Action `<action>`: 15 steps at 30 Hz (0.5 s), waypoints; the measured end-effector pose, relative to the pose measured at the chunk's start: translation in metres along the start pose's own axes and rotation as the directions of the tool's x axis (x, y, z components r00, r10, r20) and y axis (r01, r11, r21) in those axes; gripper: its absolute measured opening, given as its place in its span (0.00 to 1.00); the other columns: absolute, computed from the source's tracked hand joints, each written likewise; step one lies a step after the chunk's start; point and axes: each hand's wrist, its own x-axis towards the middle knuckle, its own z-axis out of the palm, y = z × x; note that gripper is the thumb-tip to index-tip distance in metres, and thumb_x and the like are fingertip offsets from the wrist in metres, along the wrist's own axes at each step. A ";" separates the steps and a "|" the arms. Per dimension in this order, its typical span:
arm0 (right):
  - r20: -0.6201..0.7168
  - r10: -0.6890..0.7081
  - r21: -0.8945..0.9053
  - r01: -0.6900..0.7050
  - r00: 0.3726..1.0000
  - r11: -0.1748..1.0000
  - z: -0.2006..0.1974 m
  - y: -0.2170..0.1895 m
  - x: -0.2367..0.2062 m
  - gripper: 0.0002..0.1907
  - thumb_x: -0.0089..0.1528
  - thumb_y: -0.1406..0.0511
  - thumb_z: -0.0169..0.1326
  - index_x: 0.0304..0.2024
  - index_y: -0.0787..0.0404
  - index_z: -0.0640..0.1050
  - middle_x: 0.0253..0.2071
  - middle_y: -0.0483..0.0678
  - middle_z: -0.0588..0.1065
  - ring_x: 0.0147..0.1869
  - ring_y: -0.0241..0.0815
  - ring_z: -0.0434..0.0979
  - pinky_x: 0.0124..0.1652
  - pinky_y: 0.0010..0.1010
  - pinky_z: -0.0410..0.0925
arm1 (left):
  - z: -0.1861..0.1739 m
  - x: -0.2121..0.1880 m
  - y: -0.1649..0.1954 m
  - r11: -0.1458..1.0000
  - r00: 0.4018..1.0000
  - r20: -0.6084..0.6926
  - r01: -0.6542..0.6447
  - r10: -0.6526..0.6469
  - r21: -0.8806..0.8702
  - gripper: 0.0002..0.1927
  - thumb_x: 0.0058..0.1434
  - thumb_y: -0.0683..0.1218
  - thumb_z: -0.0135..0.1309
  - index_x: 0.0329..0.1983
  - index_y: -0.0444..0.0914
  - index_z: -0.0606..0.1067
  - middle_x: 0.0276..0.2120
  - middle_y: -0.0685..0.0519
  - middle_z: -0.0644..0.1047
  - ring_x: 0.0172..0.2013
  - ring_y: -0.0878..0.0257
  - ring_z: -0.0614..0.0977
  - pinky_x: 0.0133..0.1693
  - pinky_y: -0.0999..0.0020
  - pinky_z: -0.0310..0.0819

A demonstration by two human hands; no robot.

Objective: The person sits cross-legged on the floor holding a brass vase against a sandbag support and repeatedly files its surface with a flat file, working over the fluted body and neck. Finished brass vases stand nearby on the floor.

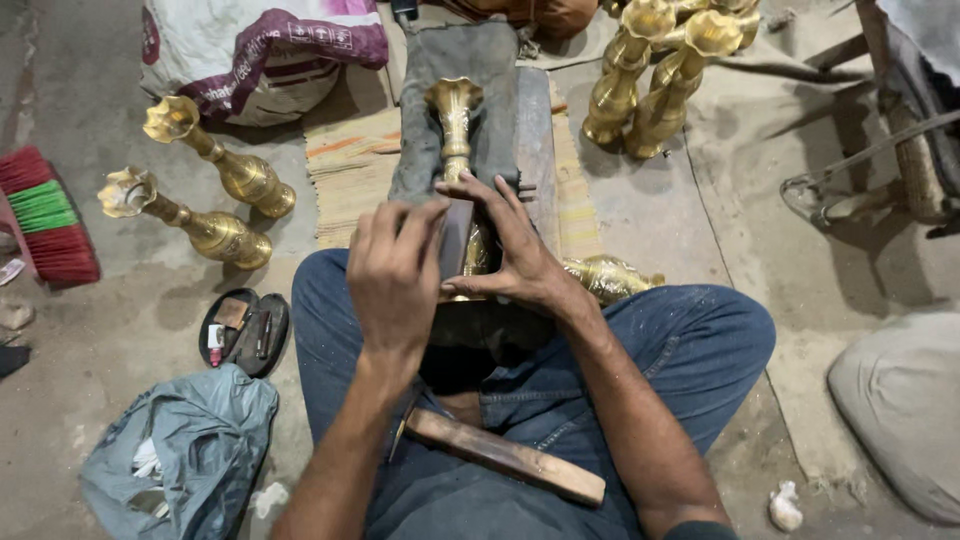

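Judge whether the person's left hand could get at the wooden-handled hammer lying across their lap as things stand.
Probably yes: the hammer lies uncovered on the lap, just under the left hand, which rests on the brass vase; nothing sits between.

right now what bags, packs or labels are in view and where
Printed sack: top left on the floor, bulging, white with maroon panel.
Plastic bag: lower left by the knee, crumpled, grey-blue.
Small tin: left of the thigh, oval, dark, holding small bits.
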 end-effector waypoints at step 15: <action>-0.275 0.037 0.069 -0.019 0.961 0.997 0.001 -0.051 -0.025 0.36 0.61 0.69 0.66 0.69 0.60 0.66 0.72 0.52 0.65 0.81 0.49 0.61 0.76 0.43 0.59 | -0.018 -0.033 0.017 0.707 0.938 0.105 0.320 -0.331 -0.631 0.08 0.69 0.41 0.59 0.49 0.34 0.80 0.41 0.52 0.82 0.43 0.66 0.82 0.45 0.72 0.76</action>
